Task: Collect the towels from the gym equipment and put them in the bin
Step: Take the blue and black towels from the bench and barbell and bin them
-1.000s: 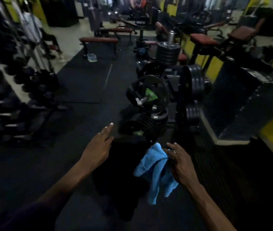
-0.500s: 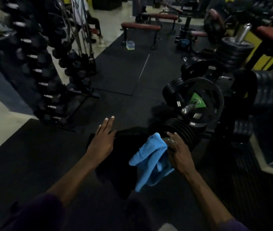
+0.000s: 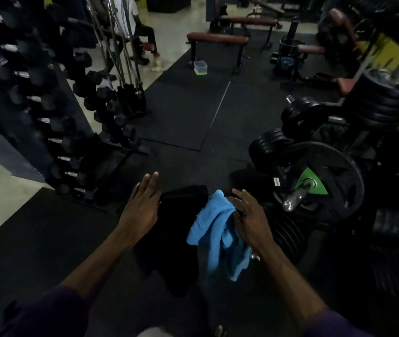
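My right hand [image 3: 249,220] is shut on a crumpled light-blue towel [image 3: 218,234], which hangs down from my fingers above the dark floor mat. Just to its left hangs a black cloth [image 3: 174,239]; it may be a bag, I cannot tell which. My left hand [image 3: 140,210] touches its upper left edge with fingers stretched forward and the thumb hidden behind the fabric, so it seems to hold it there. No bin shows.
A rack of black weight plates [image 3: 327,181] stands close on my right. A dumbbell rack [image 3: 55,117] lines the left. Ahead are red-padded benches [image 3: 218,38], a small plastic container [image 3: 200,67] on the mat, and a seated person [image 3: 142,37].
The view has swung left and forward, so the dumbbell rack now fills the left side. Both hands keep their hold and their spacing; the blue towel hangs much as before.
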The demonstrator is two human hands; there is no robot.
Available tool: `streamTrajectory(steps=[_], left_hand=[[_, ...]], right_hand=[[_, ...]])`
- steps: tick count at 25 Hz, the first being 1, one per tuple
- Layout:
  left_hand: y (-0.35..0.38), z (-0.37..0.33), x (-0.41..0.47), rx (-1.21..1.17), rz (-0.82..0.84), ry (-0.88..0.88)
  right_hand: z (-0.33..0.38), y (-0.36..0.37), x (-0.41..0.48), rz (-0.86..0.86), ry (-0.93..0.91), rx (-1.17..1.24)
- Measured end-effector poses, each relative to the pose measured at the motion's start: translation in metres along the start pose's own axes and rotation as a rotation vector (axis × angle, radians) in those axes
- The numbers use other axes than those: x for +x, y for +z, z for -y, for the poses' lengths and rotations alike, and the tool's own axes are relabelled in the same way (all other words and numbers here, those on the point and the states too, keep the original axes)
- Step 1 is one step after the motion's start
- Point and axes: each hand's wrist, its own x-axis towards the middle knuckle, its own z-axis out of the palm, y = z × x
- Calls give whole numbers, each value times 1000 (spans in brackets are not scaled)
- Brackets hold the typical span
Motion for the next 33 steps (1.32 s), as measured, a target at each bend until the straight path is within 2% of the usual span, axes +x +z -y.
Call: streamTrajectory(steps=[5,14,20,33], left_hand=[[13,30,99,26,-49,3],[52,123,312,-48,-48,131],[71,162,450,-80,-61,189],[127,184,773,-129,-53,166]], right_hand=[[-17,12,103,-24,-21,42],[-33,57,310,-104,119,-47],[-45,78,433,-199,166,-50],[-169,60,728,-226,184,-54]])
